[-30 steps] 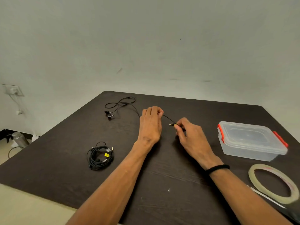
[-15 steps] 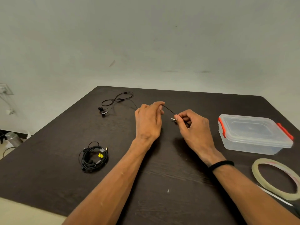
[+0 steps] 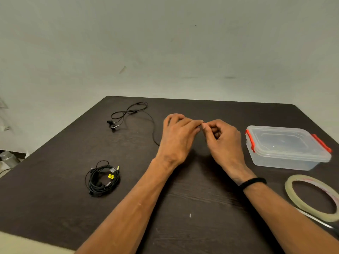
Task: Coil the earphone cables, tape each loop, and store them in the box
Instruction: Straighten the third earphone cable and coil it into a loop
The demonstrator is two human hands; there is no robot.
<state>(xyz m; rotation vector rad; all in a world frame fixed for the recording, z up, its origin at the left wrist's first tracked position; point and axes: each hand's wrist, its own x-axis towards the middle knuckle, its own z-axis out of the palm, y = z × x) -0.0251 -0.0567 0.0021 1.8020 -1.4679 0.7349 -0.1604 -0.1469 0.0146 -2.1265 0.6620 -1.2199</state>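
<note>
A: Where the wall point(image 3: 165, 43) meets the floor, what frames the scene?

B: Pale grey-green wall, scuffed, behind everything. Dark wood-grain table point(image 3: 192, 208) fills the lower half, far corners rounded. Left of it, a strip of floor with a grey object, too blurred to name.

A: Biggest thing on the table?

B: Clear plastic box point(image 3: 288, 147), right side, lid on, red clips at both ends. Nearer the person and right of it, a roll of clear tape point(image 3: 311, 197) lying flat, partly cut by the frame edge.

A: The cables?

B: Two sets. Black coiled earphones point(image 3: 102, 180) lie near left, plug poking out at the top. A small yellow label sits on the bundle; print too small to read. The loose earphone cable point(image 3: 132, 111) lies far left in slack loops, earbuds at its left end. One strand curves down and right, then passes behind the left wrist.

A: Hands?

B: Left hand point(image 3: 178, 138) and right hand point(image 3: 223, 142) meet at table centre, fingertips touching, both pinched shut. The cable runs into the left hand; the stretch between the fingers is hidden, so I cannot tell what the right hand pinches. Black band point(image 3: 252, 182) on the right wrist. Forearms bare. Box stands just right of the right hand, apart from it.
</note>
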